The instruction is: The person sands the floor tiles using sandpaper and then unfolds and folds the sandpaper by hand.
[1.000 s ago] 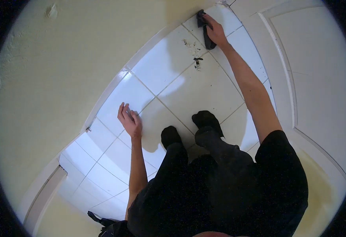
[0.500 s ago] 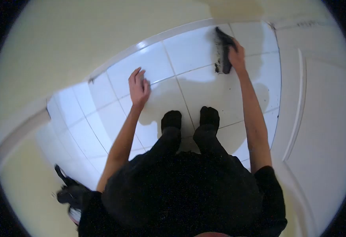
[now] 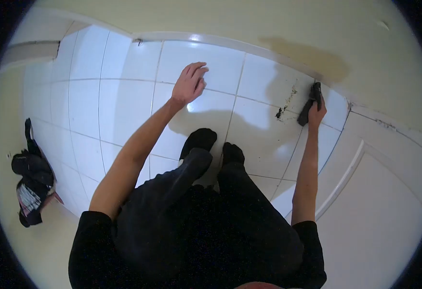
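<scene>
A small dark brush (image 3: pixel 309 108) lies on the white tiled floor (image 3: pixel 124 101), close to the baseboard (image 3: pixel 249 45) and the door (image 3: pixel 389 192), beside dark dirt specks (image 3: pixel 283 108). Open tiles stretch leftward. The right hand (image 3: pixel 315 113) wraps its fingers around the brush. The left hand (image 3: pixel 190 84) hangs empty, fingers loosely extended together.

White glossy tiles with thin grey joints are covering the floor (image 3: pixel 124 62). A raised white skirting edge (image 3: pixel 249 45) is running along its far side, where the floor is meeting the wall. A patch of dark debris (image 3: pixel 282 111) is lying near the far right corner of the floor, just beside the door's edge. Two black-socked feet (image 3: pixel 213 144) are standing at the floor's middle. A dark bag (image 3: pixel 32 176) is slumping at the floor's left edge.
</scene>
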Demonstrator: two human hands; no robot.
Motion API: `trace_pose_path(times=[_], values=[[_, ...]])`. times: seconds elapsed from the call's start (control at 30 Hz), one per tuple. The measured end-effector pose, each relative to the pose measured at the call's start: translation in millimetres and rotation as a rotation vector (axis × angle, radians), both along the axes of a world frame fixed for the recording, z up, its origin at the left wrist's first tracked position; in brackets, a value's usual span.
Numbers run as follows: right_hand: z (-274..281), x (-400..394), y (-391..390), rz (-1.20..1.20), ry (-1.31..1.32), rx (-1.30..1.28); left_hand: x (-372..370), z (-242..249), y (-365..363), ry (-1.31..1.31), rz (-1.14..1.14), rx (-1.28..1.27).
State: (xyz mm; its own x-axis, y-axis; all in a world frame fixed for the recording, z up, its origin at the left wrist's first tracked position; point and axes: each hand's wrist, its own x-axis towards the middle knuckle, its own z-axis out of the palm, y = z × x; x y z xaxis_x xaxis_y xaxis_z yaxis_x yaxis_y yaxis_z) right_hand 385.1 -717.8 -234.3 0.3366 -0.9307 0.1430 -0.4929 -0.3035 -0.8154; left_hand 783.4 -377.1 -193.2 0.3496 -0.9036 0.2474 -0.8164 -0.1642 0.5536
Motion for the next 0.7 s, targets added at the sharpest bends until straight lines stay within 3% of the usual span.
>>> trace_pose_path(times=[0.1, 0.13, 0.2, 0.27, 0.4, 0.5, 0.6, 0.7], values=[[2, 12, 20, 0.081, 0.055, 0.042, 3, -5, -1, -0.003, -0.013, -0.019], [14, 21, 33, 0.199, 0.051, -0.111, 4, -3, -1, -0.007, -0.022, -0.032], [18, 29, 52, 0.255, 0.032, -0.118, 4, 1, -1, 0.023, -0.011, -0.018], [22, 38, 78, 0.189, 0.006, 0.030, 3, 1, -1, 0.028, -0.009, -0.011], [31, 76, 108, 0.294, -0.061, -0.021, 2, -3, -1, 0.000, -0.005, -0.025], [3, 62, 95, 0.069, -0.113, 0.400, 4, -4, 0, -0.004, -0.002, -0.004], [2, 28, 70, -0.363, -0.109, 0.439, 0, -4, -1, 0.010, 0.006, 0.001], [29, -26, 30, -0.301, -0.076, 0.234, 3, -5, -1, 0.010, 0.007, -0.003]])
